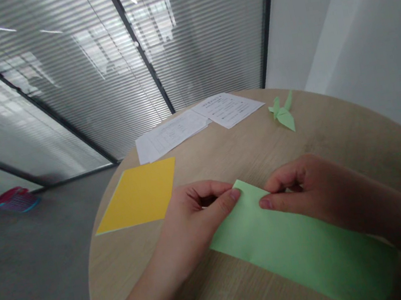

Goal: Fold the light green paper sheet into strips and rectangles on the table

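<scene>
A long sheet of light green paper [289, 252] slants from the middle of the view toward the lower right, over the wooden table. At its upper left corner, my left hand [199, 216] is closed, pinching the edge between thumb and index finger. A little to the right along the top edge, my right hand [305, 186] pinches the same paper with thumb and fingers. Part of the sheet's right side lies under my right forearm and is hidden.
Left of my hands lies a stack of yellow paper [141, 195]. Printed white sheets [230, 110] rest at the table's [118, 279] far edge, with a folded green paper figure [283, 114] to their right. A red basket [16, 200] stands on the floor by the glass partition.
</scene>
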